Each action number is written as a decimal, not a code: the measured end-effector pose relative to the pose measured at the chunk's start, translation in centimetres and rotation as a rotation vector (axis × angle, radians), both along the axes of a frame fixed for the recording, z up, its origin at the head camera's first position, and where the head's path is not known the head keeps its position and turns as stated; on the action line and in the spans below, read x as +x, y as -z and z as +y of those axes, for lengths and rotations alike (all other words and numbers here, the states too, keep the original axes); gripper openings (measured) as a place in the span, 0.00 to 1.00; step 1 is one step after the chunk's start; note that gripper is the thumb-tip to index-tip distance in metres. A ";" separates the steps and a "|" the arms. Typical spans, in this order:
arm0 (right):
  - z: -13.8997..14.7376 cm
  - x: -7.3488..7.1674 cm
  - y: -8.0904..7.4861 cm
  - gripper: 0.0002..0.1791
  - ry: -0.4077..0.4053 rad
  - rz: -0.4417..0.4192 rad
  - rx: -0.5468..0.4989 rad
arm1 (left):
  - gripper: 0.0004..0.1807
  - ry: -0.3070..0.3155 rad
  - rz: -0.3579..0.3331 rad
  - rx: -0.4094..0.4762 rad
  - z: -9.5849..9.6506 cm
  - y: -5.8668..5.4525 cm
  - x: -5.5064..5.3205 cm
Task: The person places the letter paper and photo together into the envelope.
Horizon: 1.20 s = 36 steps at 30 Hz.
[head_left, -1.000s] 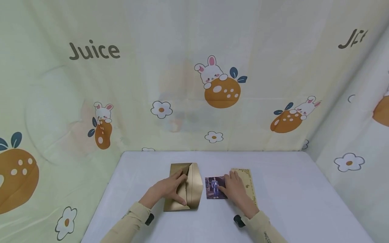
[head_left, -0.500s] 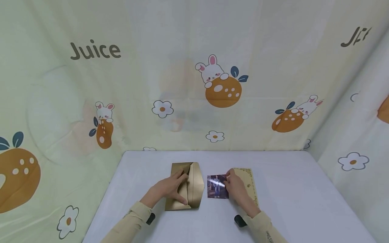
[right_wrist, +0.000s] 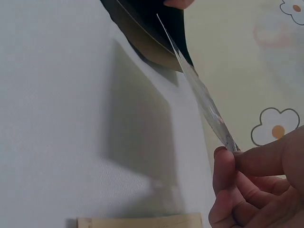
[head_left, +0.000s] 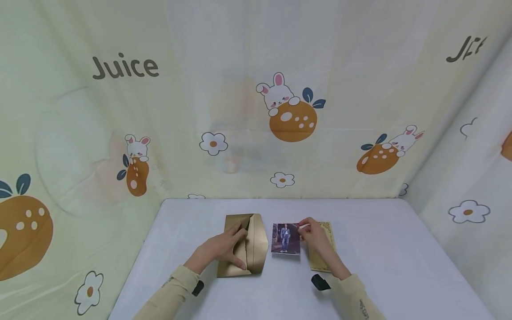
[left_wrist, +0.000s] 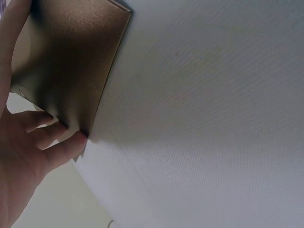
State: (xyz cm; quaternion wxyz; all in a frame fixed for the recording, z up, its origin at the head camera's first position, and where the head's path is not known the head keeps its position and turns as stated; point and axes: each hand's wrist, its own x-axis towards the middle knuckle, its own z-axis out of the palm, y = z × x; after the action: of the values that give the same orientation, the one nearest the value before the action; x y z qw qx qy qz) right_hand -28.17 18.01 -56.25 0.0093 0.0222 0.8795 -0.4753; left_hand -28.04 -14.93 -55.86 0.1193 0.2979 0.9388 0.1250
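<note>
On the table's left half lies a gold paper envelope (head_left: 257, 244), its flap spread to the right. My left hand (head_left: 224, 247) rests on it with thumb and fingers spread by the pocket opening. In the left wrist view, fingertips of the left hand (left_wrist: 38, 152) touch the edge of the envelope (left_wrist: 80, 38). A small photo (head_left: 286, 238) of a standing person is pinched at its right edge between thumb and fingers of my right hand (head_left: 318, 238). The right wrist view shows the photo (right_wrist: 202, 95) edge-on, lifted and tilted above its shadow.
A cream card with a gold border (head_left: 320, 262) lies beneath my right hand, partly hidden. The white table (head_left: 380, 266) ends at the back against a patterned curtain (head_left: 240, 111). A black strap piece (head_left: 321, 282) shows at the right wrist.
My right hand has gone from touching the photo on the table to pinching its edge and raising it. The left hand and envelope have stayed put.
</note>
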 end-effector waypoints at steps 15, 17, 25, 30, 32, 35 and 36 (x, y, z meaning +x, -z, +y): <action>-3.0 0.0 1.0 0.08 -0.036 0.002 -0.039 | 0.56 -0.011 -0.003 -0.026 0.2 0.4 -0.1; -3.5 -0.1 1.2 0.07 -0.043 0.006 -0.039 | 0.56 -0.015 -0.007 -0.025 0.2 0.4 0.0; -5.4 -0.7 1.7 0.07 -0.066 0.038 -0.008 | 0.56 -0.018 0.012 -0.023 0.0 0.4 0.1; -6.7 -0.7 1.6 0.07 -0.090 0.056 0.007 | 0.56 -0.012 0.012 -0.016 0.0 0.3 0.1; -7.1 -0.7 1.5 0.07 -0.108 0.070 0.007 | 0.56 -0.013 0.011 -0.011 0.0 0.2 0.1; -7.8 -0.8 1.6 0.07 -0.130 0.097 0.019 | 0.56 -0.012 0.018 -0.010 0.0 0.1 0.0; -8.1 -0.8 1.6 0.07 -0.136 0.101 0.019 | 0.56 -0.012 0.020 -0.010 0.1 0.1 0.0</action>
State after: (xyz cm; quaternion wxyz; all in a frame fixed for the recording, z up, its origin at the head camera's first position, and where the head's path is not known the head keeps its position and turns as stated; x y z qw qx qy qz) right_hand -28.98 9.95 -57.84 -0.0031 -0.0618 0.8828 -0.4657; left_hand -28.04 -14.87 -56.00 0.1104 0.2927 0.9424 0.1180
